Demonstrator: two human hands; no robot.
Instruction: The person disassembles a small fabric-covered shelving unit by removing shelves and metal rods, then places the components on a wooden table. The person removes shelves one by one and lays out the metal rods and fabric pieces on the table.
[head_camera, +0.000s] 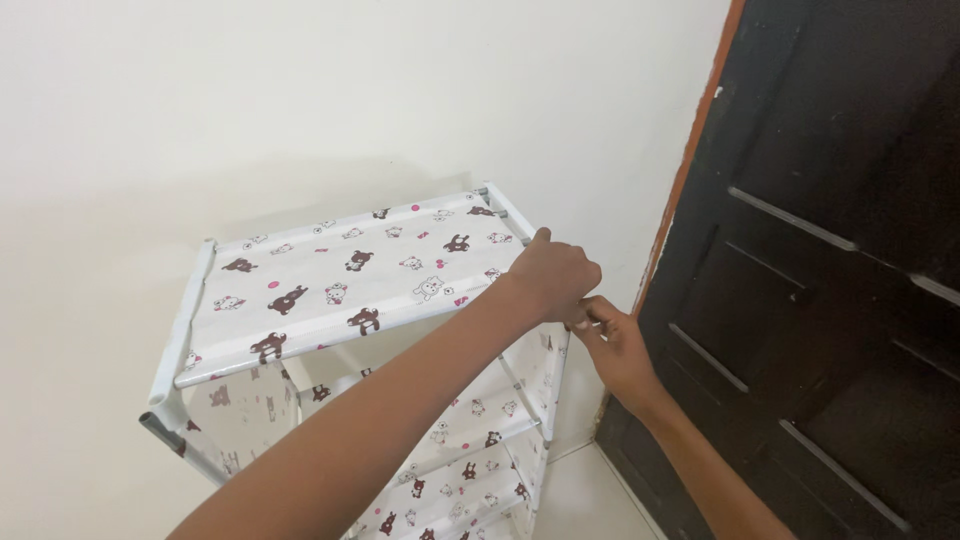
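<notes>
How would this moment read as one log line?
left hand: on near right corner of white bear-print fabric shelf rack | right hand: fingers at same corner, beneath | beside: dark wooden door

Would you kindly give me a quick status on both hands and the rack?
Left hand gripping fabric rack at its top right corner. Right hand pinching at same corner, just below. Dark door close on the right.

1. This is a room in a home, seen at a corner.
2. A light fabric rack (350, 290) stands against the wall: white tube frame and several cloth shelves printed with small cartoon bears, a piece of household storage furniture.
3. The wall (300, 100) is plain, cream-painted plaster.
4. A dark panelled wooden door (830, 250) with an orange-brown frame stands just beside the rack.
5. The floor (585, 495) is pale.
</notes>
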